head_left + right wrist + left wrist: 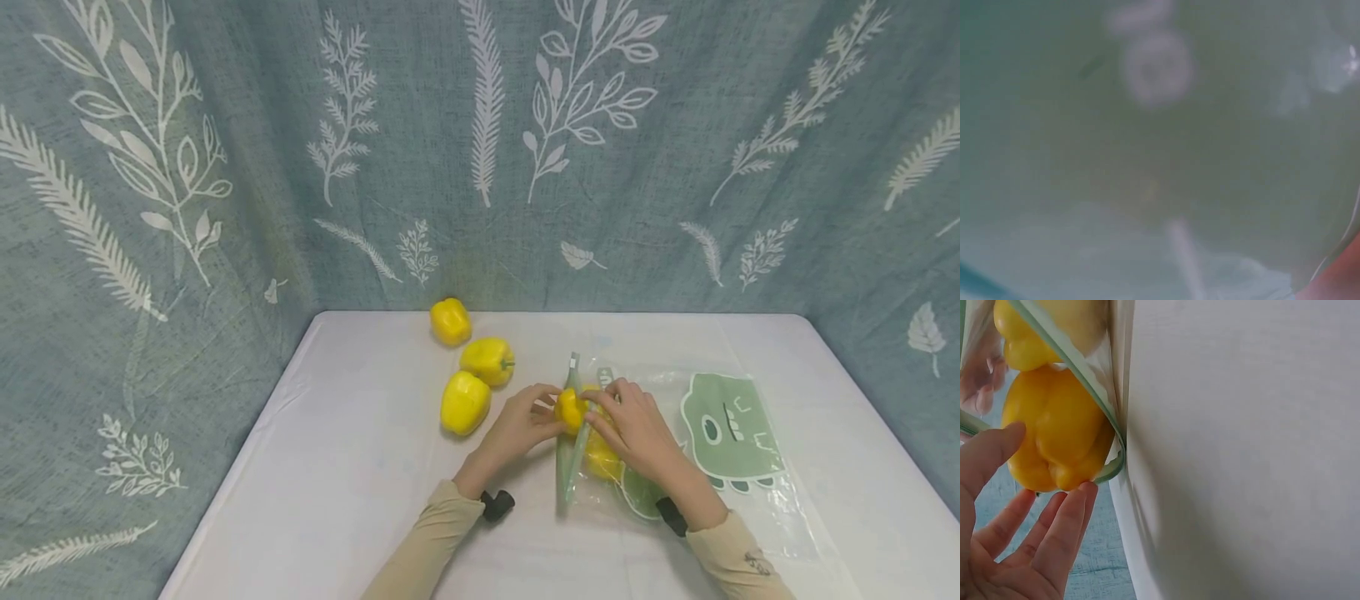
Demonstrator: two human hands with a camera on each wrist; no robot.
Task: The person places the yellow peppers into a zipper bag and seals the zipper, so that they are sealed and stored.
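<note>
You appear to be midway through bagging. Your left hand holds a yellow pepper at the mouth of a clear bag, thumb and fingertips against it; your right hand pinches the rim. Three loose peppers lie on the bench. Next likely calls for easing the held one deeper, mouth spread wide.

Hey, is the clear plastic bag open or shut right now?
Open: the green edges of the plastic bag stand apart, and the left hand holds a yellow pepper between them.
</note>
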